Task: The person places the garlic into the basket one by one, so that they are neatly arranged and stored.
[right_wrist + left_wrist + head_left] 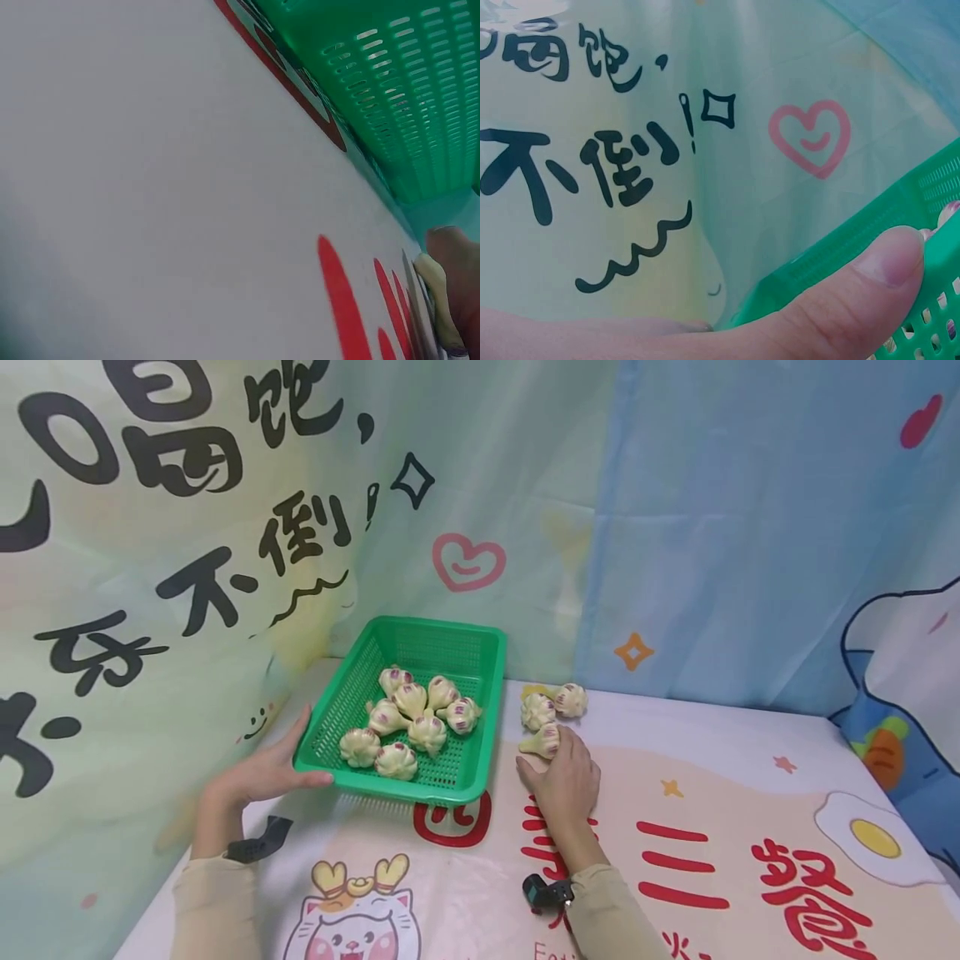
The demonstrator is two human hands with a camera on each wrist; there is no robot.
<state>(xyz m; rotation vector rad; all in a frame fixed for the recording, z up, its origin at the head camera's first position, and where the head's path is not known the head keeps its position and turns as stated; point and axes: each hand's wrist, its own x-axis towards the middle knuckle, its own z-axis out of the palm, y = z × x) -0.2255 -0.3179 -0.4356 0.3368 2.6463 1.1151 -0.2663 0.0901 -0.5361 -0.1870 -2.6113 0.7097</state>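
A green plastic basket (480, 777) with several garlic bulbs (427, 732) in it stands at the back of the table. My left hand (272, 767) grips its near left corner, the thumb (889, 262) lying over the rim in the left wrist view. To the right of the basket, my right hand (564, 777) holds a single garlic bulb (543, 742) at the table, stem pointing left. In the right wrist view only part of that bulb (439, 300) shows beside the thumb. Two more garlic bulbs (538, 712) (572, 700) lie just behind it.
A printed cloth (480, 893) with red characters and cartoons covers the table. Behind the basket hangs a blue-green curtain (675, 527), and a printed curtain (112, 693) closes off the left side. Each wrist wears a black strap (260, 841).
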